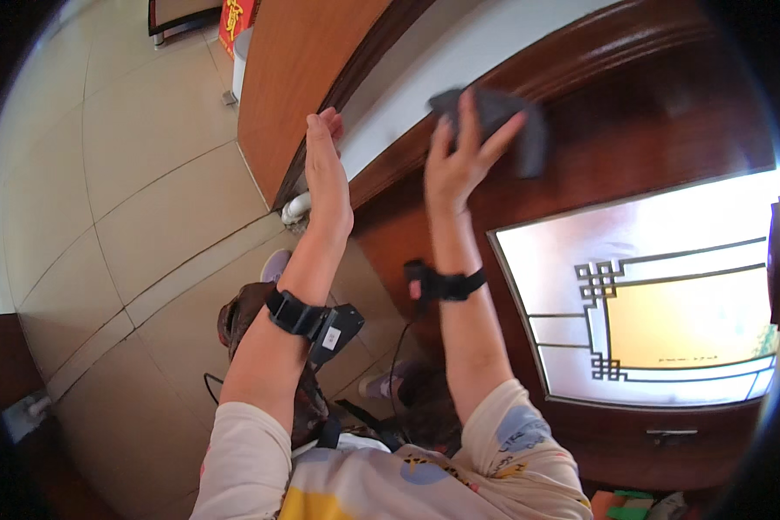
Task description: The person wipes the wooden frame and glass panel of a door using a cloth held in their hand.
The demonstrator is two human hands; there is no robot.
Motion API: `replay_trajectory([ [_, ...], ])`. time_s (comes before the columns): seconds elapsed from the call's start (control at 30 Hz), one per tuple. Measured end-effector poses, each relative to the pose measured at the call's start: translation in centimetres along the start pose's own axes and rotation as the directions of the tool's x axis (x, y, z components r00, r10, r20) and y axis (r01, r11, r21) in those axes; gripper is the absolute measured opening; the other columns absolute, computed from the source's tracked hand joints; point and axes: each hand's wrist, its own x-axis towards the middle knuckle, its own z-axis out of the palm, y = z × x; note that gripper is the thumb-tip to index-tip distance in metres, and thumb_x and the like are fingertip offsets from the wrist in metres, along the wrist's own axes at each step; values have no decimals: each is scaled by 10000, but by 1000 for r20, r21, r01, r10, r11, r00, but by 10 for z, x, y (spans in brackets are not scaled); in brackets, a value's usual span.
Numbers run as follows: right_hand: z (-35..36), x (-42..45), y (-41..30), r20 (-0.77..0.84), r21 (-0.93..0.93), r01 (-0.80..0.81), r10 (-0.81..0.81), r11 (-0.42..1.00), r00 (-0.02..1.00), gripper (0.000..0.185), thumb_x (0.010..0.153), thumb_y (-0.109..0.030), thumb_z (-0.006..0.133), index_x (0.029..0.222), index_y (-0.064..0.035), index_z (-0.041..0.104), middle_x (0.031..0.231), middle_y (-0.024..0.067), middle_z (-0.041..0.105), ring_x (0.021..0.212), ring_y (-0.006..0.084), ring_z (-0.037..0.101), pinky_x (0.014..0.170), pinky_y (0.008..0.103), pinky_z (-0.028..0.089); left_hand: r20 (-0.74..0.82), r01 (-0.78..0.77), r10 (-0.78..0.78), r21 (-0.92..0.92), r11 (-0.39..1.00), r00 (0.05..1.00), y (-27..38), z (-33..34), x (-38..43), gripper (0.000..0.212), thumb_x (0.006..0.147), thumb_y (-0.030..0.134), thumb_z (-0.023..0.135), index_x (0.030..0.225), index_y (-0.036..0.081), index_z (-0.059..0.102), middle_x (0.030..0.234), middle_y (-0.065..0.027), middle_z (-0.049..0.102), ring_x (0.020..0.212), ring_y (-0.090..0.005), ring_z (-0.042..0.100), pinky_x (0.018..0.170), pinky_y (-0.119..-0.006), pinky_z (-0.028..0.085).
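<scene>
My right hand (pixel 465 156) is spread over a dark grey cloth (pixel 494 117), which lies against the dark brown wooden door frame or trim (pixel 552 58); the cloth and fingers are somewhat blurred. Part of the cloth hangs past my fingers on the right. My left hand (pixel 328 162) is raised at the edge of a wooden panel (pixel 299 84), its fingers nearly together and partly turned from view. It shows nothing held; whether it touches the panel edge cannot be told. Each forearm wears a black strapped device.
A white pipe (pixel 297 208) stands at the panel's foot. To the right is a dark wooden door (pixel 650 435) with a bright patterned glass pane (pixel 656 292) and a metal handle (pixel 671 432). Tiled floor (pixel 162 143) spreads left. A red box (pixel 236 23) and white container (pixel 240 58) stand beyond the panel.
</scene>
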Motion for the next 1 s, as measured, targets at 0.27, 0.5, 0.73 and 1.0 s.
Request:
replay_trajectory([
  [0.27, -28, -69, 8, 394, -117, 56, -6, 992, 919, 501, 814, -185, 709, 1288, -286, 583, 1402, 307, 293, 1232, 511, 384, 970, 514, 406, -20, -10, 9, -78, 997, 1000, -14, 5, -2, 618, 1008, 491, 315, 1330, -17, 458, 1314, -115, 502, 1245, -209, 436, 1082, -346, 277],
  [0.5, -100, 177, 17, 125, -315, 343, -320, 885, 939, 480, 838, -331, 659, 1301, -313, 535, 1479, 177, 292, 1225, 427, 448, 964, 509, 409, -3, 80, -80, 57, 995, 997, -22, 2, 1, 725, 954, 619, 275, 1386, 60, 436, 1415, -89, 443, 1335, -212, 365, 1099, -398, 193],
  [0.73, -138, 329, -4, -80, -627, 410, -578, 663, 812, 459, 803, -207, 646, 1243, -137, 537, 1443, 138, 369, 1282, 408, 377, 1053, 504, 313, -42, 50, -54, -83, 995, 998, -30, 0, -4, 602, 1008, 475, 311, 1352, 1, 453, 1362, -107, 476, 1281, -214, 407, 1105, -345, 242],
  [1.0, -94, 149, 16, 182, -356, 422, -382, 834, 906, 485, 808, -245, 663, 1265, -141, 539, 1409, 125, 416, 1265, 360, 411, 1066, 495, 289, -107, -73, 61, -108, 991, 992, -17, -8, 13, 677, 961, 585, 324, 1369, 59, 449, 1370, -95, 479, 1294, -212, 407, 1091, -396, 215],
])
